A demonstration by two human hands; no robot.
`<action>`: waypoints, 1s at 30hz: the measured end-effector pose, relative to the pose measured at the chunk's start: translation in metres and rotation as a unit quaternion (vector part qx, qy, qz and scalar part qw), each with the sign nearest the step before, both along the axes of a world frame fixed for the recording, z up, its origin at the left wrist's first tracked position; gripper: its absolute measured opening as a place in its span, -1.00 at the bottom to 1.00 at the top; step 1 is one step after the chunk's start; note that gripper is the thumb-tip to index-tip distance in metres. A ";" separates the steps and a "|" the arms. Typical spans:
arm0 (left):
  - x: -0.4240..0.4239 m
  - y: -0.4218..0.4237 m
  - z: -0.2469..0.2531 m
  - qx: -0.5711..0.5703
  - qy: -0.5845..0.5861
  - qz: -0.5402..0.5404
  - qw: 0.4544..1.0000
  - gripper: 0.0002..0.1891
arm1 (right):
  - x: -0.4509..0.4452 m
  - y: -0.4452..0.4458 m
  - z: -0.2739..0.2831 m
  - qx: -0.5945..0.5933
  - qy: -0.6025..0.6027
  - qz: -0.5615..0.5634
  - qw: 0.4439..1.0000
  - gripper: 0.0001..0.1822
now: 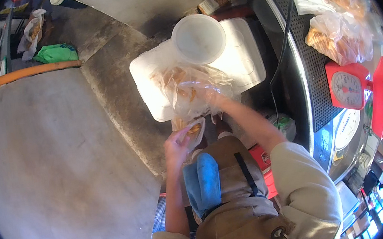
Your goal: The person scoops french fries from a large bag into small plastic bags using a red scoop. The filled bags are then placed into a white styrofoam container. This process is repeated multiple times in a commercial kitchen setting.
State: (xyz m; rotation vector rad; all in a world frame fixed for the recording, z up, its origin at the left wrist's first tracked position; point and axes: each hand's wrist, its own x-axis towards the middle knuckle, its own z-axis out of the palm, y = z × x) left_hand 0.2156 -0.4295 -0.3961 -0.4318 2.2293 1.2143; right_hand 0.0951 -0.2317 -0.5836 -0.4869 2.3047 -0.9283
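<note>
My left hand (177,147) grips a small clear plastic bag (198,138) by its side, with yellow-brown snack pieces visible at its mouth. Ahead of it, a larger clear plastic bag (178,89) of similar pieces lies on a white plastic storage-box lid (151,67). My right hand (215,99) reaches into or against this bag's right side. Its fingers are blurred behind the film, so their grip cannot be made out. Behind the larger bag, a round translucent lidded tub (199,40) rests on the white lid.
A metal-edged counter with a black perforated mat (317,81) runs along the right, holding a red dial scale (347,85) and bagged snacks (340,37). A black cable (283,46) hangs over its edge. At left stands a grey panel (52,162); a green bag (57,54) lies beyond it.
</note>
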 end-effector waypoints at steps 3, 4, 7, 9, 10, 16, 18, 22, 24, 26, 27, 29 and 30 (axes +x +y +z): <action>-0.007 0.002 0.010 -0.004 -0.043 0.008 0.999 -0.63 | -0.025 0.011 -0.008 0.059 0.031 0.106 0.992 -0.35; -0.008 0.003 0.015 -0.010 -0.050 -0.002 0.999 -0.62 | -0.031 0.012 -0.012 0.069 0.033 0.125 0.989 -0.35; -0.007 0.008 0.028 0.006 -0.060 0.005 0.998 -0.61 | -0.035 0.002 -0.021 0.053 0.059 0.171 0.982 -0.27; -0.008 0.011 0.035 0.016 -0.064 0.007 0.998 -0.60 | -0.028 0.001 -0.032 -0.139 0.013 0.096 0.986 -0.24; -0.019 0.020 0.038 0.025 -0.061 -0.019 0.998 -0.60 | -0.019 0.021 -0.062 -0.273 -0.041 0.003 0.961 -0.25; -0.023 0.028 0.039 0.030 0.026 -0.061 0.997 -0.60 | -0.028 -0.003 0.001 -0.121 -0.236 -0.050 0.963 -0.41; -0.029 0.037 0.043 0.049 0.053 -0.081 0.994 -0.58 | -0.030 -0.002 0.015 -0.030 -0.188 -0.037 0.981 -0.46; -0.035 0.047 0.060 0.071 0.058 -0.100 0.991 -0.58 | -0.029 0.006 0.043 -0.051 -0.091 -0.048 0.993 -0.51; -0.035 0.049 0.068 0.075 0.074 -0.113 0.988 -0.58 | -0.022 0.010 0.057 -0.091 -0.091 -0.078 0.989 -0.51; -0.034 0.048 0.075 0.074 0.099 -0.135 0.983 -0.58 | -0.013 0.015 0.059 -0.135 -0.103 -0.115 0.979 -0.50; -0.037 0.048 0.085 0.073 0.082 -0.137 0.984 -0.58 | -0.009 0.016 0.061 -0.158 -0.109 -0.133 0.972 -0.50; -0.041 0.050 0.104 0.068 0.044 -0.144 0.986 -0.58 | -0.002 0.019 0.064 -0.201 -0.123 -0.168 0.957 -0.49; -0.039 0.048 0.104 0.074 0.052 -0.149 0.985 -0.57 | 0.001 0.019 0.066 -0.221 -0.130 -0.182 0.949 -0.49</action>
